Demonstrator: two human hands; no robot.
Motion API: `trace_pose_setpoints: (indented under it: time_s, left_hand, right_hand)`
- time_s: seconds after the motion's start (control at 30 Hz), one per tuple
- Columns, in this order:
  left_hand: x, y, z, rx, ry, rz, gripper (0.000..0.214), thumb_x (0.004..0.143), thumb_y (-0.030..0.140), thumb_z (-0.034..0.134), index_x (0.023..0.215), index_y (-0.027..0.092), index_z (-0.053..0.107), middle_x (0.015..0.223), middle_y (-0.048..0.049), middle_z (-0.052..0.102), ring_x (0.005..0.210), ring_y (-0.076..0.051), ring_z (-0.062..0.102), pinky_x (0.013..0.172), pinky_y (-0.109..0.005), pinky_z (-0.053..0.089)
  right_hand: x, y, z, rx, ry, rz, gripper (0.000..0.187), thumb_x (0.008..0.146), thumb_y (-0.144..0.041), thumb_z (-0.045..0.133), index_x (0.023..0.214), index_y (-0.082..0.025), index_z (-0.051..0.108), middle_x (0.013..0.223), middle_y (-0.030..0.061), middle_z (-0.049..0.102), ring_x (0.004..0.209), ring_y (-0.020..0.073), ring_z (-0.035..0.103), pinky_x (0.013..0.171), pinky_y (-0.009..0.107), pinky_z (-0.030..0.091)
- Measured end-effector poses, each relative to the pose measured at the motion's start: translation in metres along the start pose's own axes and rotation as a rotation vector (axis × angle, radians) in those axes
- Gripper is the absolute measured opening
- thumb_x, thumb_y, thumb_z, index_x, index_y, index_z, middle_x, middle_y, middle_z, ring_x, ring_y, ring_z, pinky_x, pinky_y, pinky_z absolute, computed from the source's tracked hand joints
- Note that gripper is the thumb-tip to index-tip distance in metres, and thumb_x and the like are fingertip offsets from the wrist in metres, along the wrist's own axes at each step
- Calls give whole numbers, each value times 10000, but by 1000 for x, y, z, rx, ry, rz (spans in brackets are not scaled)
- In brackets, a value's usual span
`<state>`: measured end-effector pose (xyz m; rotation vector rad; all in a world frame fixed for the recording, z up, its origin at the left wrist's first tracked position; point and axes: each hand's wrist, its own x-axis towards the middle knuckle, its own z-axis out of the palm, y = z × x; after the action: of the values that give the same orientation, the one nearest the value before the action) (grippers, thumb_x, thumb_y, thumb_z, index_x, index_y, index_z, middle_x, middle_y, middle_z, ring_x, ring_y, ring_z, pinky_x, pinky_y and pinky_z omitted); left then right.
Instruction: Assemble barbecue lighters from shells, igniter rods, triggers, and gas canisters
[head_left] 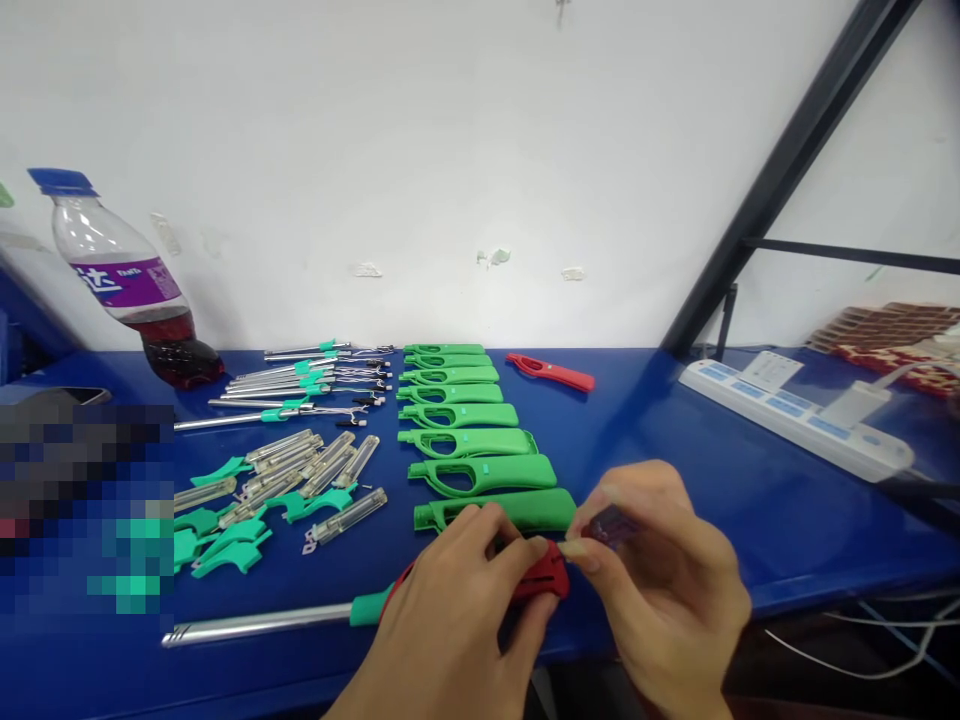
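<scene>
My left hand (457, 590) is closed round the red handle of a long-reach lighter (259, 626), whose silver barrel and green collar point to the left. At the handle's right end my right hand (667, 580) is pinched, thumb and fingertips together. A dark, shiny thing (613, 526) shows within the right hand, too hidden to name. Just behind my hands lies the nearest of several green lighter handles (480, 473), lined up in a column with open trigger loops. Both hands cover much of the red handle.
Clear fuel tanks (349, 515) and green triggers (232, 548) lie loosely at left, below metal barrels with wires (300, 380). A soda bottle (161, 300) stands behind them. Another red handle (551, 373) lies near the wall. A power strip (795, 415) sits at right, by a black frame (787, 170).
</scene>
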<state>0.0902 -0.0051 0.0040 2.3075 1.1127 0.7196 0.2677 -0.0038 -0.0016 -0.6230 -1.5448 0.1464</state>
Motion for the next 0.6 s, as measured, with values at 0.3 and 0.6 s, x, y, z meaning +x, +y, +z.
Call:
trace_pose_setpoints:
  time_s: [0.3, 0.6]
  left_hand:
    - [-1, -3, 3, -31, 28, 16, 214, 1006, 197, 635, 1159, 323, 714, 1122, -18, 670, 1028, -256, 674, 871, -421, 597]
    - [0, -5, 4, 15, 31, 37, 275, 1015, 207, 628, 1256, 305, 716, 1136, -38, 684, 1057, -268, 687, 831, -400, 596]
  right_hand:
    - [-7, 1, -1, -16, -3, 53, 431, 1099, -82, 500, 1406, -319, 689, 1095, 30, 789, 847, 178, 710, 688, 351, 596]
    - [-5, 4, -2, 26, 53, 22, 449, 1000, -38, 673, 1358, -307, 694, 1016, 22, 762, 903, 200, 656, 653, 329, 554]
